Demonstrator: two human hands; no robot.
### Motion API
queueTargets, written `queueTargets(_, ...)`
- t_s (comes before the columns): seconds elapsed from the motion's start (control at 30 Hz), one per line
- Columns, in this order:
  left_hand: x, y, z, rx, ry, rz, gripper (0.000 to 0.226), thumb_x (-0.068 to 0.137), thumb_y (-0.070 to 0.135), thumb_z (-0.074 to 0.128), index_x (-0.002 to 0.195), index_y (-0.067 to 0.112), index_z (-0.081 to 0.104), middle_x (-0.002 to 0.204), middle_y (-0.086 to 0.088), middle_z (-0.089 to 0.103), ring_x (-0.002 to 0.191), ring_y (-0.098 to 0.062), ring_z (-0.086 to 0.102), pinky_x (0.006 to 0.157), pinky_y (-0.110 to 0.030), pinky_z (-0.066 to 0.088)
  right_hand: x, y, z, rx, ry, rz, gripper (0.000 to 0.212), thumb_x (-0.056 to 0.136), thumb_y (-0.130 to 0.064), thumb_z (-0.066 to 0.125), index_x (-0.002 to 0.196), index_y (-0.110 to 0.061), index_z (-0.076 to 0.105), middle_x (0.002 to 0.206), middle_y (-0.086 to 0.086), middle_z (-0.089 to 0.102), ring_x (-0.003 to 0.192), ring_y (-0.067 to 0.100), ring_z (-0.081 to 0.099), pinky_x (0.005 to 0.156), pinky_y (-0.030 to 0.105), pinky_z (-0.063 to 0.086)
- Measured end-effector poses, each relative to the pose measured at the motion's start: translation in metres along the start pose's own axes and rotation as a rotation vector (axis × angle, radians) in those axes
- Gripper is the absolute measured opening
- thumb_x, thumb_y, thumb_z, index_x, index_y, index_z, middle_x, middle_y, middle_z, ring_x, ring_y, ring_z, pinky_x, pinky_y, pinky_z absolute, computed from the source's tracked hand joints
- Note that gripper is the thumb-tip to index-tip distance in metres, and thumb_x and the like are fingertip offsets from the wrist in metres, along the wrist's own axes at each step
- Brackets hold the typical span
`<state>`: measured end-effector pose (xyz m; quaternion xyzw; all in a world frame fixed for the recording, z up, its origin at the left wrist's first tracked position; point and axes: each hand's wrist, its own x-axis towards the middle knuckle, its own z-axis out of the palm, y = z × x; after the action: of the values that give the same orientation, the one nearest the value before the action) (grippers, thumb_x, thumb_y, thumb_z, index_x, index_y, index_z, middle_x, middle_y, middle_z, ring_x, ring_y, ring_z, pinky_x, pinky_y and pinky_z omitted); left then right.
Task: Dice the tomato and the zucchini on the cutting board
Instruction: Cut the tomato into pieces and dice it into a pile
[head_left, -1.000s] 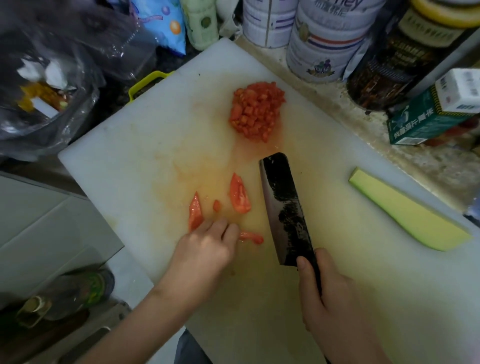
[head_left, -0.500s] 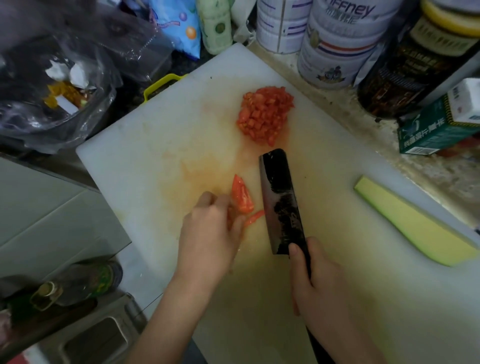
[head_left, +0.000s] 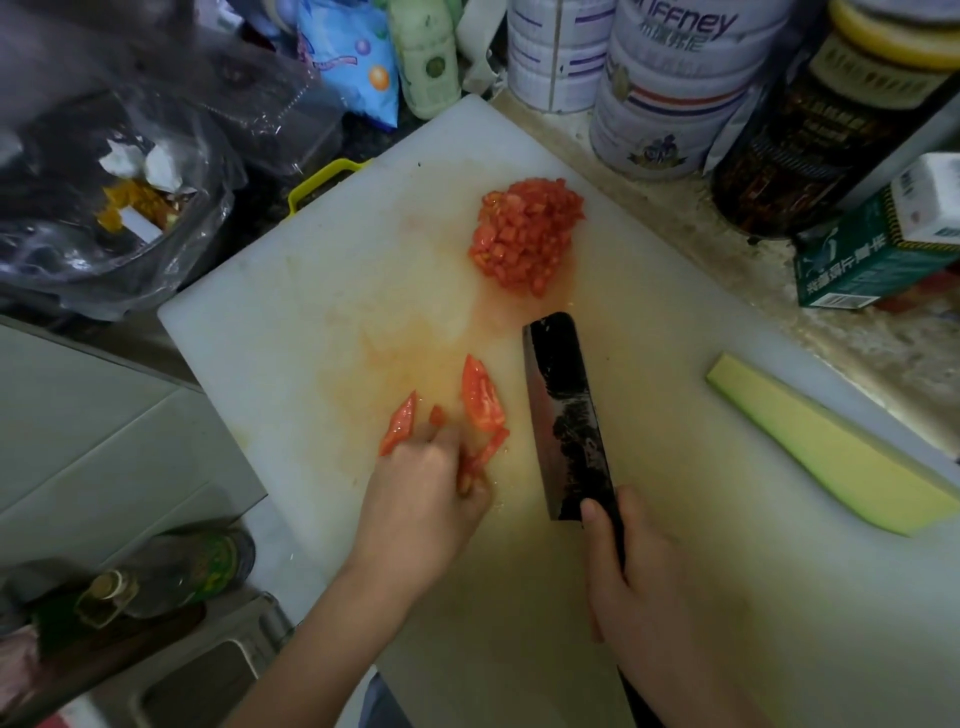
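Observation:
On the white cutting board (head_left: 322, 270) a heap of diced tomato (head_left: 524, 234) lies toward the far side. Three tomato slices lie nearer: a wedge (head_left: 483, 397), a thin sliver (head_left: 399, 423) and a strip (head_left: 488, 452). My left hand (head_left: 426, 499) rests on the board with its fingertips on the strip and a small bit. A dark cleaver (head_left: 563, 415) lies blade-flat just right of the slices, its handle gripped by my right hand (head_left: 644, 587). A zucchini piece (head_left: 826, 452), cut face up, lies at the board's right.
Tins (head_left: 670, 88) and a dark jar (head_left: 810, 119) stand behind the board, with a green box (head_left: 878, 254) at the right. A plastic bag of scraps (head_left: 104, 197) sits at the left. A bottle (head_left: 166, 571) lies below left, next to a sink.
My left hand pushed forward over the slices half a second ago and has drawn back, so the thin sliver shows again. The cleaver stays beside the slices.

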<state>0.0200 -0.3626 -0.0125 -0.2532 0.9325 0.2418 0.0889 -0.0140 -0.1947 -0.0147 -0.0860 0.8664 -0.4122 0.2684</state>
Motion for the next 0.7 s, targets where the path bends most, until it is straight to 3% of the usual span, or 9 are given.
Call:
queueTargets(0.1,0.000,-0.008,-0.010,-0.372,-0.093,-0.257,0.012,0.080,0.016,0.074,0.082,0.024,0.065,0.075,0.009,0.066,0.064,-0.003,0.063,0.066,-0.018,0.053,-0.001,-0.001,0.000,-0.008,0.001,-0.016,0.033,0.083,-0.054,0.027,0.082,-0.026,0.043,0.052,0.004,0.052,0.042,0.016,0.053,0.047,0.037,0.044)
queueTargets(0.17,0.000,-0.013,-0.019,-0.618,-0.121,-0.387,0.014,0.079,0.003,0.073,0.082,0.016,0.068,0.071,0.001,0.066,0.053,-0.007,0.062,0.058,-0.018,0.053,0.000,-0.001,-0.001,-0.027,0.003,-0.025,0.029,0.089,-0.051,0.028,0.084,-0.026,0.043,0.054,0.004,0.053,0.044,0.015,0.053,0.046,0.033,0.042)
queueTargets(0.23,0.002,-0.017,-0.028,-0.746,-0.044,-0.425,0.018,0.078,-0.007,0.069,0.078,0.011,0.066,0.067,-0.002,0.063,0.047,-0.007,0.059,0.053,-0.016,0.050,0.003,0.000,0.000,-0.044,0.001,-0.027,0.024,0.095,-0.044,0.033,0.083,-0.025,0.043,0.055,0.004,0.055,0.046,0.016,0.054,0.046,0.031,0.041)
queueTargets(0.37,0.024,-0.014,-0.031,-0.432,0.203,-0.333,0.011,0.076,0.013,0.073,0.077,0.018,0.063,0.064,0.010,0.061,0.066,-0.015,0.061,0.066,-0.028,0.049,0.007,0.000,0.002,-0.044,0.001,-0.031,0.020,0.097,-0.039,0.037,0.083,-0.026,0.044,0.054,0.001,0.052,0.046,0.013,0.052,0.045,0.030,0.040)
queueTargets(0.53,0.046,0.007,-0.012,-0.115,0.252,-0.162,0.014,0.087,0.020,0.064,0.099,0.013,0.061,0.089,-0.003,0.062,0.082,-0.025,0.057,0.068,-0.027,0.035,0.011,-0.001,0.005,-0.113,-0.015,-0.064,0.015,0.096,-0.041,0.033,0.091,-0.030,0.042,0.056,-0.002,0.053,0.049,0.008,0.055,0.040,0.020,0.035)
queueTargets(0.6,0.044,0.010,-0.006,-0.093,0.249,-0.133,0.017,0.090,0.022,0.064,0.104,0.014,0.061,0.093,-0.001,0.059,0.080,-0.020,0.055,0.068,-0.023,0.033,0.011,-0.003,0.006,-0.161,-0.029,-0.086,0.014,0.096,-0.042,0.032,0.093,-0.032,0.040,0.057,-0.003,0.053,0.051,0.007,0.055,0.040,0.020,0.035)
queueTargets(0.7,0.034,0.007,-0.005,-0.175,0.206,-0.079,0.021,0.089,0.023,0.067,0.109,0.016,0.064,0.094,0.005,0.060,0.082,-0.014,0.059,0.077,-0.025,0.048,0.011,-0.007,0.010,-0.162,-0.029,-0.121,0.021,0.092,-0.047,0.027,0.090,-0.029,0.040,0.055,-0.002,0.051,0.052,0.008,0.054,0.040,0.022,0.035)
